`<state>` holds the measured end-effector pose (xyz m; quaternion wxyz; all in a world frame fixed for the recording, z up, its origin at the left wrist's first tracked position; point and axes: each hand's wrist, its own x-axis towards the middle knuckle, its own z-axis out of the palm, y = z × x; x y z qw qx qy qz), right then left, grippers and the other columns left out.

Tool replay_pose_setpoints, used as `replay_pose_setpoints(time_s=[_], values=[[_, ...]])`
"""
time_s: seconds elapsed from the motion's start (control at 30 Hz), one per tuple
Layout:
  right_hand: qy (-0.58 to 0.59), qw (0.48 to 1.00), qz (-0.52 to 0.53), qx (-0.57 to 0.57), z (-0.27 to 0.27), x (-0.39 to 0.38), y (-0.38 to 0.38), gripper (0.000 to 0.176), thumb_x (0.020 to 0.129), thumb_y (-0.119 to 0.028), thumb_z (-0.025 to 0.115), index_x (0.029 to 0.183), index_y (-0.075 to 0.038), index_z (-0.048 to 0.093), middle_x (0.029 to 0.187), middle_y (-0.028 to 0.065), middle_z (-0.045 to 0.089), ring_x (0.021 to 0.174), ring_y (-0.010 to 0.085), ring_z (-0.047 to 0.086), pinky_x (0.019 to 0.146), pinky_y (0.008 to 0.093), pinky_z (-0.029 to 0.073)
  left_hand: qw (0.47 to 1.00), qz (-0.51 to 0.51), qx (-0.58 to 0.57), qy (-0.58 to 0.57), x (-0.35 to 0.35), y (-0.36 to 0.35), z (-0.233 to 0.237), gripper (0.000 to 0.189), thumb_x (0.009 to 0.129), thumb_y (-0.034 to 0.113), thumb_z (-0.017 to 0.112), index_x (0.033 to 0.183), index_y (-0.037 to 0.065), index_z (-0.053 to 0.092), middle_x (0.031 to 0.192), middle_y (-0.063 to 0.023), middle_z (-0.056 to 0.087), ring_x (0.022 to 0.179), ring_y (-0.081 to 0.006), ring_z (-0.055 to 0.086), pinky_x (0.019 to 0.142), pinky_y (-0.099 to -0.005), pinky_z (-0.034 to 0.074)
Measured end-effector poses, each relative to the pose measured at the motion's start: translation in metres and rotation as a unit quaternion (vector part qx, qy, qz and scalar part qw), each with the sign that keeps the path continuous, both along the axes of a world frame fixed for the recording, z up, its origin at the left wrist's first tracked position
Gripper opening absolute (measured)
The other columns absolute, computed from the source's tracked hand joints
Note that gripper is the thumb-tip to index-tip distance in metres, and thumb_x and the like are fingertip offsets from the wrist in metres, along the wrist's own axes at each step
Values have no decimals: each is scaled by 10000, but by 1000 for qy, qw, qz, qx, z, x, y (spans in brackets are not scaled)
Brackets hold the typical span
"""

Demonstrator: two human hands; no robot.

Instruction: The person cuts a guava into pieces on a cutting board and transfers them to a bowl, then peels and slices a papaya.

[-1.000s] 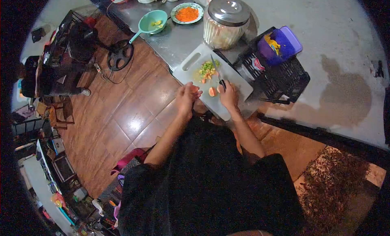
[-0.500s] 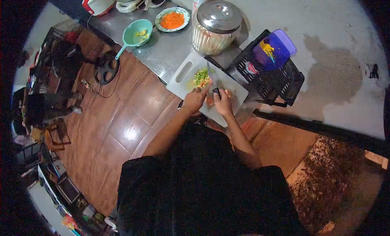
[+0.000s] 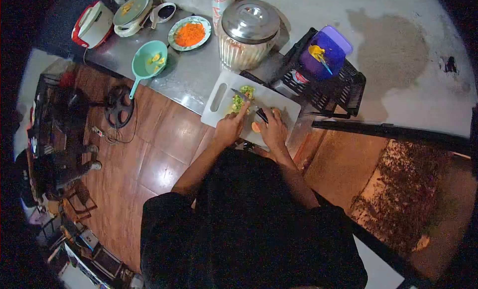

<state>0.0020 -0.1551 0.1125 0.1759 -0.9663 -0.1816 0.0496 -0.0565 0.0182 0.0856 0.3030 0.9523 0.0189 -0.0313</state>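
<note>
My right hand is closed around the black handle of a kitchen knife. The blade points up-left across chopped green and pale vegetables on a white cutting board. My left hand lies at the board's near left edge, its index finger stretched out to the pieces beside the blade; its other fingers are partly hidden. A cut orange piece, looking like carrot, lies between the hands. More orange shows behind the right hand, mostly covered by its fingers.
Behind the board stands a ribbed jar with a metal lid. To its left are a plate of shredded carrot and a green strainer. A black crate with a purple container stands right. A rice cooker sits far left.
The knife blade has swung left and now crosses the chopped pile, which shows on both sides of it. My left index finger stays by the pieces. The whole view has shifted slightly.
</note>
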Motion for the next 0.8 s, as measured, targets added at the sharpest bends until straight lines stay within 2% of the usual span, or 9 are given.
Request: replay_pose_setpoints(time_s=[0.13, 0.33, 0.47, 0.53, 0.57, 0.63, 0.67, 0.73, 0.8], values=[[-7, 1000, -4, -29, 7, -5, 1, 477, 839, -269, 644, 1291, -158, 541, 1310, 186, 479, 1155, 359, 518, 913, 469, 432, 998, -47, 25, -13, 1, 11, -9, 761, 877, 212, 561, 1507, 273, 138, 898, -198, 633, 725, -356, 647, 639, -459, 538], [-42, 996, -18, -76, -2, -16, 1, 462, 851, -252, 634, 1298, -172, 549, 1384, 146, 421, 1175, 324, 511, 957, 456, 393, 994, -86, 56, 31, 10, 28, -17, 700, 896, 241, 534, 1501, 246, 181, 897, -202, 640, 725, -356, 644, 632, -463, 528], [-24, 998, -52, -26, 10, -19, -1, 457, 846, -218, 634, 1293, -161, 553, 1325, 141, 488, 1142, 342, 532, 918, 465, 424, 997, -69, 32, 24, 13, 32, -27, 648, 905, 272, 529, 1483, 200, 246, 893, -213, 641, 734, -363, 641, 654, -472, 523], [-5, 997, -78, -20, 14, -22, -2, 456, 840, -201, 635, 1287, -154, 557, 1292, 141, 520, 1124, 348, 543, 898, 460, 442, 985, 13, -169, 24, 17, 33, -35, 610, 899, 287, 532, 1455, 162, 314, 906, -201, 644, 773, -363, 640, 686, -472, 519], [16, 996, -82, 6, 12, -23, -6, 458, 831, -189, 635, 1281, -150, 560, 1249, 145, 545, 1101, 354, 555, 881, 455, 456, 986, 7, -168, 22, 17, 32, -38, 610, 899, 287, 532, 1455, 162, 314, 906, -201, 644, 773, -363, 640, 686, -472, 519], [34, 995, -92, 35, 10, -24, -9, 460, 823, -177, 635, 1276, -145, 564, 1205, 149, 570, 1077, 359, 566, 865, 450, 470, 984, -28, -125, -128, 19, 30, -29, 607, 898, 304, 527, 1452, 161, 325, 925, -180, 653, 795, -364, 640, 705, -463, 518], [31, 995, -92, 30, 8, -25, -10, 463, 814, -172, 638, 1271, -145, 568, 1185, 148, 575, 1064, 357, 571, 863, 447, 474, 983, -34, -124, -129, 21, 29, -25, 607, 898, 304, 527, 1452, 161, 325, 925, -180, 653, 795, -364, 640, 705, -463, 518], [29, 995, -92, 27, 13, -27, -9, 466, 805, -167, 642, 1265, -145, 571, 1166, 148, 579, 1051, 355, 576, 861, 444, 479, 993, -96, -60, -14, 25, 24, -6, 626, 896, 310, 525, 1464, 167, 303, 942, -182, 656, 809, -361, 641, 728, -465, 515], [29, 995, -95, 12, 20, -27, -5, 459, 801, -166, 646, 1254, -146, 577, 1153, 141, 582, 1038, 353, 583, 864, 449, 480, 993, -94, -63, -25, 28, 24, -8, 633, 895, 314, 526, 1468, 173, 295, 929, -196, 655, 799, -368, 640, 723, -471, 515]])
